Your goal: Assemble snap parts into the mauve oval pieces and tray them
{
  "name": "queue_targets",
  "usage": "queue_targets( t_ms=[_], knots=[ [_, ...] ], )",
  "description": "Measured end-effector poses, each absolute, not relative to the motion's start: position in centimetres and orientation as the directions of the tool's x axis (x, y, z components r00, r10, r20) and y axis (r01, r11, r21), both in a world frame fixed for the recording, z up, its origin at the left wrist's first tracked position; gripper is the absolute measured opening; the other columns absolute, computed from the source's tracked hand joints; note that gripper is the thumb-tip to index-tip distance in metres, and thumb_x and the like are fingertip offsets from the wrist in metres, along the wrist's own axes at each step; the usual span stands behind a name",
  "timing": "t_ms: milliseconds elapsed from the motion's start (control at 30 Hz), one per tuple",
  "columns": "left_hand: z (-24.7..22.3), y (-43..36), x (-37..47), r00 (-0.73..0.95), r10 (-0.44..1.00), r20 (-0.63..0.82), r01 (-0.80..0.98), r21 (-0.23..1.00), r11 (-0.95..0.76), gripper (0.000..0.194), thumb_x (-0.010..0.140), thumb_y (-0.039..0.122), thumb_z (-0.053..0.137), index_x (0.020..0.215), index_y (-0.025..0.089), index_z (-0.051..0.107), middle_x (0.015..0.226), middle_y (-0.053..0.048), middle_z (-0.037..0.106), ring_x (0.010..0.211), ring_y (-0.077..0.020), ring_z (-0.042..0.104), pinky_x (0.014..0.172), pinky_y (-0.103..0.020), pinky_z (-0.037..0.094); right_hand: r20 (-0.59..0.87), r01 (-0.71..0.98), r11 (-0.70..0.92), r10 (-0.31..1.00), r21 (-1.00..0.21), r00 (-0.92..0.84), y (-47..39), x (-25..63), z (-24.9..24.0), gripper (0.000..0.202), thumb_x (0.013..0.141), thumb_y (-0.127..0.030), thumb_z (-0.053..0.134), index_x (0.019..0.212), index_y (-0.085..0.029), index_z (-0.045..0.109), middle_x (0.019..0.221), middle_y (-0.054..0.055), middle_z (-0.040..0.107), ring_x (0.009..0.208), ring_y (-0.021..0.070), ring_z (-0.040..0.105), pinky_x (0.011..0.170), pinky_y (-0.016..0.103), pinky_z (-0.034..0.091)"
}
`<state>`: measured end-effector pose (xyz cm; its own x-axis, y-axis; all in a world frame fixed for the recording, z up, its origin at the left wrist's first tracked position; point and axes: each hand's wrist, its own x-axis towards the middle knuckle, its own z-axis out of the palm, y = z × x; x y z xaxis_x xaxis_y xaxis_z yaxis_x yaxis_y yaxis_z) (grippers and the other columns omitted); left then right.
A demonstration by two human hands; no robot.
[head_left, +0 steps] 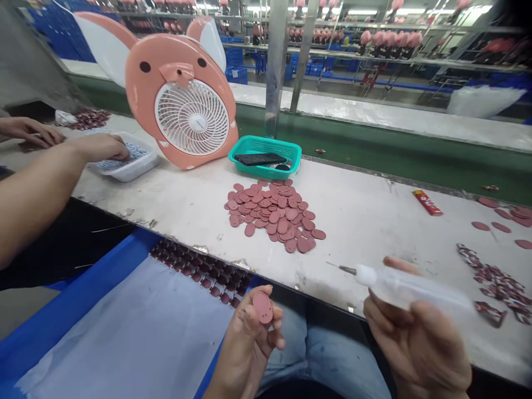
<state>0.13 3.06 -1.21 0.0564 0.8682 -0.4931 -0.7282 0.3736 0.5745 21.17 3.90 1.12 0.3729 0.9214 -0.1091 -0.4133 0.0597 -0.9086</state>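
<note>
Between the fingertips of my left hand [249,338] is a small reddish oval disc [262,307] with tiny holes near its lower end, held up over my lap. My right hand [419,332] is wrapped round a translucent squeeze bottle [419,285], which lies tilted with its thin needle tip pointing left. The bottle and fingers are slightly blurred. A heap of similar oval discs [274,213] lies on the white bench [366,205] beyond my hands. Small dark red and silver pieces [501,285] lie to the right, past the bottle.
Behind the heap are a green basket [266,145] holding a dark device and a pink animal-shaped fan [183,94]. A red lighter-like item [428,203] lies at right. Another person's arm [54,172] reaches into a white tray [133,160]. A blue bin [124,249] with paper and rows of discs stands below left.
</note>
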Motion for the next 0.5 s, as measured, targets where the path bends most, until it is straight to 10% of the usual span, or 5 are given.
queue_targets(
  t_ms=[100,267,500],
  knots=[
    [-0.5,3.0,0.0,0.090,0.826,-0.556,-0.725,0.533,0.437,0.042,0.058,0.050,0.091,0.090,0.026,0.080,0.080,-0.001,0.078,0.071,-0.0134,0.069,0.045,-0.016,0.050,-0.032,-0.423,0.153,0.917,-0.893,0.398,4.0,19.9,1.7,0.042,0.071,-0.055,0.082,0.100,-0.024,0.077,0.049,-0.008,0.035,0.040,0.0045,0.025,0.035,0.015,0.030],
    [0.2,3.0,0.0,0.076,0.831,-0.550,-0.705,0.560,0.435,0.045,0.051,0.047,0.095,0.088,0.024,0.082,0.076,-0.001,0.079,0.063,-0.0115,0.070,0.044,-0.015,0.051,0.165,-0.141,0.213,0.942,-0.967,0.292,1.3,17.2,1.5,0.039,0.081,-0.058,0.074,0.107,-0.029,0.075,0.074,0.005,0.068,0.058,0.0183,0.062,0.051,0.029,0.049],
    [0.4,2.8,-0.1,0.070,0.840,-0.537,-0.679,0.592,0.435,0.046,0.045,0.046,0.097,0.083,0.024,0.084,0.073,-0.002,0.080,0.062,-0.0127,0.070,0.046,-0.015,0.052,0.133,-0.028,0.138,0.982,-0.990,0.135,-1.0,17.7,-0.2,0.046,0.086,-0.060,0.064,0.114,-0.024,0.069,0.082,0.010,0.071,0.051,0.0214,0.060,0.045,0.035,0.048]
  ],
)
